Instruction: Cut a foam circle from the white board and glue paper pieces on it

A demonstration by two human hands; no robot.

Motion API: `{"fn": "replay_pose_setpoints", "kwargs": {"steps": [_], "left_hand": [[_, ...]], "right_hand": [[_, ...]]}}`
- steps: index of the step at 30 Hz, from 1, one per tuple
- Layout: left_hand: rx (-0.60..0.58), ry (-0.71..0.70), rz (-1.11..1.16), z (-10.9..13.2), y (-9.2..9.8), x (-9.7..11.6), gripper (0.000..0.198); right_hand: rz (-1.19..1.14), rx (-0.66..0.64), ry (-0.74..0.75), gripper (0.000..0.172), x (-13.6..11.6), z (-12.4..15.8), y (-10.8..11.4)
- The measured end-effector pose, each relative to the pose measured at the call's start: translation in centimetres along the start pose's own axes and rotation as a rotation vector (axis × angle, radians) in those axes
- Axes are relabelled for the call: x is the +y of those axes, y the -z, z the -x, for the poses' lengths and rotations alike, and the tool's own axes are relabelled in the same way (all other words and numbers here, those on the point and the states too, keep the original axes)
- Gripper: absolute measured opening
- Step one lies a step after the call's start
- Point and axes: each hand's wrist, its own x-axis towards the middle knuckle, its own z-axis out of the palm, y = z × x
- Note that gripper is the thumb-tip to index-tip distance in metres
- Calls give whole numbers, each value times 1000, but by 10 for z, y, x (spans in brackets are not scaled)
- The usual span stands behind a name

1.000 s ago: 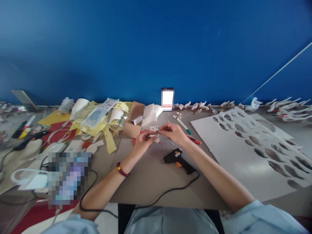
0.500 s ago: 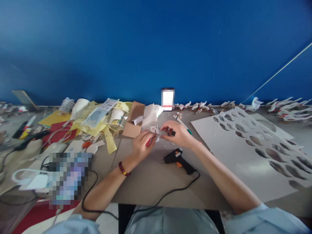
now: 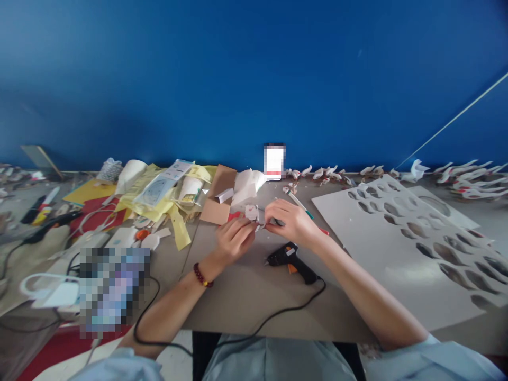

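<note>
My left hand (image 3: pixel 233 241) and my right hand (image 3: pixel 291 222) meet over the middle of the grey table. Together they pinch a small white paper piece (image 3: pixel 252 212) with red marks, held just above a red scrap. The left hand's fingers curl round the piece from the left. The right hand's fingertips press on it from the right, and something dark and thin shows between them. A dark bead bracelet (image 3: pixel 202 275) sits on my left wrist. A black glue gun (image 3: pixel 291 260) lies on the table just below my right hand.
The glue gun's black cord (image 3: pixel 254 328) runs toward me. A white board with cut-out holes (image 3: pixel 413 238) covers the right side. Pens (image 3: pixel 300 205) lie behind my right hand. Yellow papers and packets (image 3: pixel 166 193) pile at the left. Small white paper birds (image 3: pixel 329 172) line the blue wall.
Both hands have shifted slightly toward me and closer together, fingers tightening on the small paper piece. The glue gun has not moved.
</note>
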Motion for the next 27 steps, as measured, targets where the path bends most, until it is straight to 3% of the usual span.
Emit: {"fn": "replay_pose_setpoints", "kwargs": {"steps": [27], "left_hand": [[-16,-19,-44,-5,1,3,18]], "right_hand": [[-36,-27,-34,10,-1,2,-3]]}}
